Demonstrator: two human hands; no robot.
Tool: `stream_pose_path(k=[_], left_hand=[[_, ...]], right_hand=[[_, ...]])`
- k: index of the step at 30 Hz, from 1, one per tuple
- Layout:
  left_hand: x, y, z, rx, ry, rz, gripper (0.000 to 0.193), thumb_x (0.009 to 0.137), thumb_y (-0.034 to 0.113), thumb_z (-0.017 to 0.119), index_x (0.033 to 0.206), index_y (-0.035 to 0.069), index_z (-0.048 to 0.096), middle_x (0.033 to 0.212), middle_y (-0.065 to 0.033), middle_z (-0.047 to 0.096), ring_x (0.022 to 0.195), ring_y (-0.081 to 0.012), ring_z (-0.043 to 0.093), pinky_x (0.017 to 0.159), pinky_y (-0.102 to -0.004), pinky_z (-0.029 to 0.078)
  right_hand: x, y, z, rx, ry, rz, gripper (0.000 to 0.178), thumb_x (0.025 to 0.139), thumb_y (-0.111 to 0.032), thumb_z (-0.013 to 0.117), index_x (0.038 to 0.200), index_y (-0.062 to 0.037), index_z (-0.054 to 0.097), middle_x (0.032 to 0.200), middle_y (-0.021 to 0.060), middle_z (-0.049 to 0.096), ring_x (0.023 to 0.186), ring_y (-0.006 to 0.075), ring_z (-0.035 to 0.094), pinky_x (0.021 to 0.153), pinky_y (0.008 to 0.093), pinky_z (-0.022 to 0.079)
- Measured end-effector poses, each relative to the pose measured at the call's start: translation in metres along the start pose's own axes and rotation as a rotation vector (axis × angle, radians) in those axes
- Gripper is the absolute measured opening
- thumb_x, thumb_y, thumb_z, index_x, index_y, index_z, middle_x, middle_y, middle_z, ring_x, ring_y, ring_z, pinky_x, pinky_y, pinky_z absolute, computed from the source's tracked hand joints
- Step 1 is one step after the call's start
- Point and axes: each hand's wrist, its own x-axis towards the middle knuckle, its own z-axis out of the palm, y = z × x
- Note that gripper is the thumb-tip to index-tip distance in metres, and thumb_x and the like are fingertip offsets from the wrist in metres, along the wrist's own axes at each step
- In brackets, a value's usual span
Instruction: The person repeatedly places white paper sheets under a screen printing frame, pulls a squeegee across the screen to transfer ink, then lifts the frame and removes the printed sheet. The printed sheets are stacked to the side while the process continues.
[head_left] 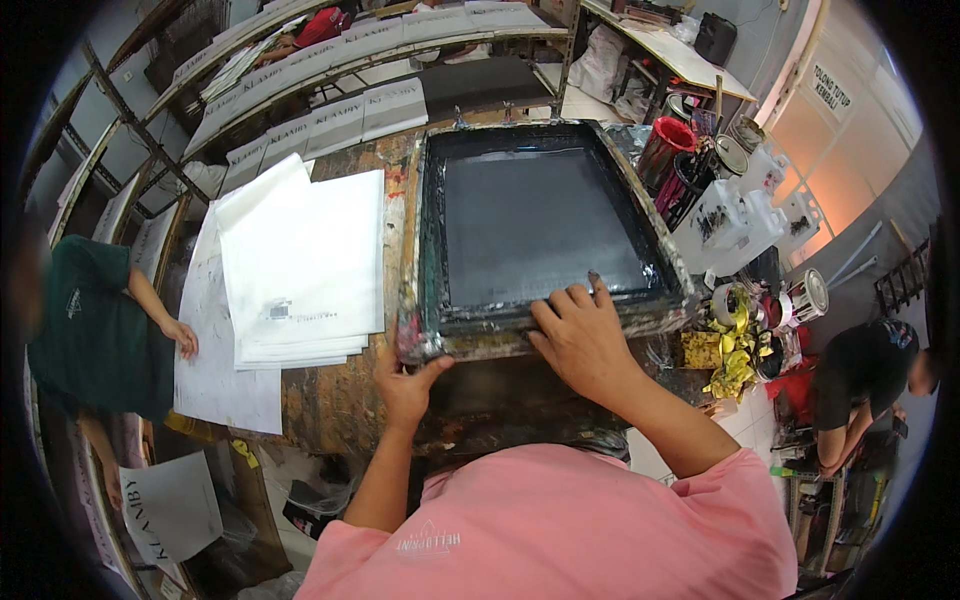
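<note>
A screen printing frame (480,343) with a dark mesh (535,220) lies on the worn wooden table in front of me. Its wooden sides are crusted with ink. My left hand (405,388) grips the near left corner, thumb apart from the fingers, which are partly hidden. Over the near rail curl the fingers of my right hand (585,335), one of them stretched toward the mesh. To the left of the frame sits a loose stack of white sheets or bags (310,260), the top ones fanned out. What lies beneath the screen is hidden.
A co-worker in green (100,320) stands at the left with a printed white sheet (172,505). Another person in black (865,375) bends at the right. Racks of printed sheets (395,108) fill the back; ink cans (730,155) and plastic jugs (720,225) crowd the right side.
</note>
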Motion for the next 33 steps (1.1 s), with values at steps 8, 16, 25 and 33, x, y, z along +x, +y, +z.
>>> stream_pose_path(k=[8, 16, 25, 33], left_hand=[[0.090, 0.101, 0.023, -0.201, 0.194, 0.379, 0.090, 0.098, 0.033, 0.076, 0.162, 0.000, 0.023, 0.117, -0.0048, 0.061, 0.099, -0.0118, 0.057, 0.085, -0.0286, 0.050], [0.232, -0.080, 0.074, 0.088, -0.087, 0.024, 0.054, 0.104, 0.026, 0.066, 0.148, -0.001, 0.049, 0.111, -0.0089, 0.066, 0.089, -0.0161, 0.068, 0.072, -0.0299, 0.056], [0.396, -0.208, 0.149, 0.495, -0.034, 0.615, 0.030, 0.091, 0.018, 0.078, 0.118, 0.009, 0.074, 0.091, -0.0155, 0.073, 0.094, -0.0381, 0.066, 0.089, -0.0473, 0.052], [0.301, -0.111, 0.011, 0.393, -0.047, -0.004, 0.022, 0.102, 0.018, 0.068, 0.097, -0.004, 0.067, 0.078, -0.0050, 0.067, 0.066, -0.0104, 0.058, 0.062, -0.0281, 0.048]], right_hand=[[0.115, 0.046, -0.078, -0.058, 0.420, -0.007, 0.036, 0.087, -0.043, 0.070, 0.097, -0.0095, 0.063, 0.090, 0.0106, 0.062, 0.092, 0.0312, 0.061, 0.087, 0.0543, 0.043], [0.205, 0.083, -0.141, 0.021, 0.470, -0.062, 0.047, 0.097, -0.042, 0.057, 0.085, 0.0019, 0.067, 0.080, 0.0195, 0.069, 0.080, 0.0395, 0.069, 0.081, 0.0485, 0.053], [0.218, 0.085, -0.160, 0.019, 0.327, -0.038, 0.045, 0.094, -0.039, 0.060, 0.077, 0.0026, 0.066, 0.068, 0.0176, 0.067, 0.064, 0.0372, 0.067, 0.070, 0.0475, 0.054], [0.224, 0.086, -0.164, -0.061, 0.334, 0.008, 0.044, 0.093, -0.037, 0.061, 0.075, 0.0026, 0.065, 0.066, 0.0174, 0.066, 0.062, 0.0364, 0.066, 0.068, 0.0460, 0.054]])
